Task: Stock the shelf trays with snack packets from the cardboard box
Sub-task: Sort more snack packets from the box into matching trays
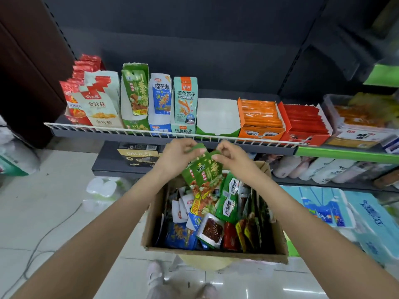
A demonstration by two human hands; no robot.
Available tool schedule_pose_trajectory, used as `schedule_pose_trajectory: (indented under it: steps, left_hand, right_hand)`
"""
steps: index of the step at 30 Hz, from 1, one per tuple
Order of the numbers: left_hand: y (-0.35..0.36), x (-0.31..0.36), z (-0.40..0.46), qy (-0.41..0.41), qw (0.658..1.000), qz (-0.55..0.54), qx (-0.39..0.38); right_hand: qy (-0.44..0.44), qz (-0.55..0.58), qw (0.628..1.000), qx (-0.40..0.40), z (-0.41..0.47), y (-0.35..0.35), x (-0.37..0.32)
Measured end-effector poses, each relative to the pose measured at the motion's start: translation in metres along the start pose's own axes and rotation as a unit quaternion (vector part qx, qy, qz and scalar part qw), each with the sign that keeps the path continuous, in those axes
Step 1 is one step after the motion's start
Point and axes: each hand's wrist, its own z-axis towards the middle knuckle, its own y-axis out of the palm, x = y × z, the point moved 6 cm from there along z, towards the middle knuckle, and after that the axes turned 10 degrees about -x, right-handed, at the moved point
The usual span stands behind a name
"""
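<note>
A cardboard box (151, 214) full of mixed snack packets stands below the shelf. Over it hang green snack packets (204, 171), held up by their top edges. My left hand (179, 156) pinches the top left corner and my right hand (231, 156) pinches the top right. Both hands are just below the wire front rail (129, 131) of the shelf. On the shelf stand several display trays: a green tray (135, 124) with matching green packets, and an empty green-and-white tray (218, 128) directly above my hands.
Orange (261, 131) and red (306, 137) trays full of packets sit to the right on the shelf. Red and white trays stand at the left. Tissue packs (367, 223) lie low right. White bags and a cable lie on the floor at left.
</note>
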Motion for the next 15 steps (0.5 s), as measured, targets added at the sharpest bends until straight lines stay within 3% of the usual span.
schedule_pose_trajectory:
  steps: [5,8,11,13,15]
  left_hand:
    - [-0.058,0.018,0.006,0.025,0.998,0.051,-0.012]
    - [-0.103,0.025,0.010,0.051,0.992,0.108,0.024]
    - [-0.154,0.027,0.016,0.081,0.985,0.137,0.067]
    - [-0.187,0.025,0.024,0.090,0.979,0.165,0.076]
    - [-0.214,0.024,0.034,0.113,0.974,0.184,0.067]
  right_hand:
    - [-0.044,0.016,0.993,0.108,0.036,-0.008,-0.058]
    - [-0.059,0.062,0.988,0.133,0.065,-0.003,-0.090]
    - [-0.053,0.129,0.987,0.074,0.102,0.009,-0.110]
    - [-0.032,0.089,0.995,0.014,0.128,0.022,-0.121]
    - [-0.022,0.045,0.999,0.015,0.157,0.031,-0.129]
